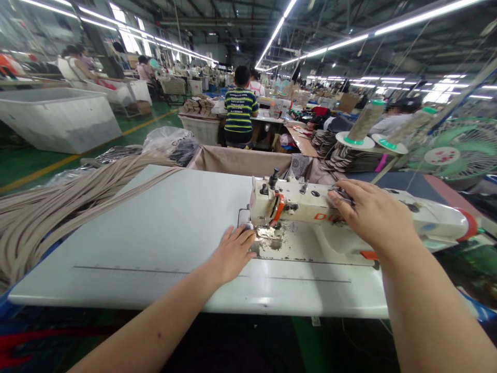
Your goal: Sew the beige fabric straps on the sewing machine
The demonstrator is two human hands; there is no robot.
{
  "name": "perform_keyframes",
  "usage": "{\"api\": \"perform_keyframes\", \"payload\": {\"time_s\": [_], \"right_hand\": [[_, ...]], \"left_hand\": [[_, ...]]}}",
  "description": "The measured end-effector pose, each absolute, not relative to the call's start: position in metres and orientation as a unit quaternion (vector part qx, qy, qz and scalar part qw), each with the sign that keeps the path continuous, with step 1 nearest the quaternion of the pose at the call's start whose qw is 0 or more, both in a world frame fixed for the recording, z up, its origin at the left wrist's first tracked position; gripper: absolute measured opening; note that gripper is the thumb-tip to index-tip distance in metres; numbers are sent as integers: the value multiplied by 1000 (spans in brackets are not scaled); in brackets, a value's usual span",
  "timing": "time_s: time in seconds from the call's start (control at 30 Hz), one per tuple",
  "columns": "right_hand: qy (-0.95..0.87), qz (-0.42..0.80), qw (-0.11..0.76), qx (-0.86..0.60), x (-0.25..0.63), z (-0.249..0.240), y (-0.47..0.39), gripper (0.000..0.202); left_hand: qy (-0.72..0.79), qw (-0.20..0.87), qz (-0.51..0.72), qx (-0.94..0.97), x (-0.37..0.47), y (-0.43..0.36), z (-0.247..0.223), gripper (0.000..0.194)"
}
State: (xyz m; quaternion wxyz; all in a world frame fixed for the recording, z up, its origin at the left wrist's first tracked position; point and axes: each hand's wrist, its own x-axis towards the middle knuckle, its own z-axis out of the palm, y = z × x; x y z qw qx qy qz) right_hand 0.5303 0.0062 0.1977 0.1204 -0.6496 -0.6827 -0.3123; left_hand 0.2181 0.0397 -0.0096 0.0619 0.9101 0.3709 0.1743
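A white industrial sewing machine (326,204) with orange trim stands on the pale work table (186,207). My left hand (236,251) lies low at the needle end, its fingers stretched out and touching the bed beside the metal plate (267,232) under the needle area. On top of the machine's arm, my right hand (373,210) has its thumb and index finger bent together around a small part or thread. What is between those fingers is mostly hidden. No fabric shows under the presser foot.
Long beige fabric strips (89,191) hang over the table's left side. Behind the table is a cloth-lined bin (240,159). Thread cones (365,123) and a green fan (446,153) stand at the right. A person in a striped shirt (239,111) sits ahead, facing away.
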Motion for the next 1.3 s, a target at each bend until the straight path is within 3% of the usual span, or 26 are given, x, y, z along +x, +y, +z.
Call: {"api": "perform_keyframes", "payload": {"time_s": [0.17,0.37,0.5,0.63,0.73,0.83,1.3], "right_hand": [[-659,-316,124,-671,531,200,3,48],[-623,-397,274,-615,508,177,-33,32],[-654,-375,316,-576,486,133,-60,14],[-673,-290,323,-599,473,76,-75,12],[-664,-263,313,-627,469,37,-78,19],[-667,-238,294,-642,469,9,-77,27],[-643,-203,269,-687,471,-4,-77,31]], "left_hand": [[371,82,164,910,217,42,-8,49],[371,90,161,910,216,43,-8,49],[372,100,160,909,216,44,-8,51],[349,151,190,905,213,56,-9,47],[340,190,225,893,216,78,-8,34],[350,193,233,887,225,106,-5,35],[288,178,212,917,231,145,5,21]]}}
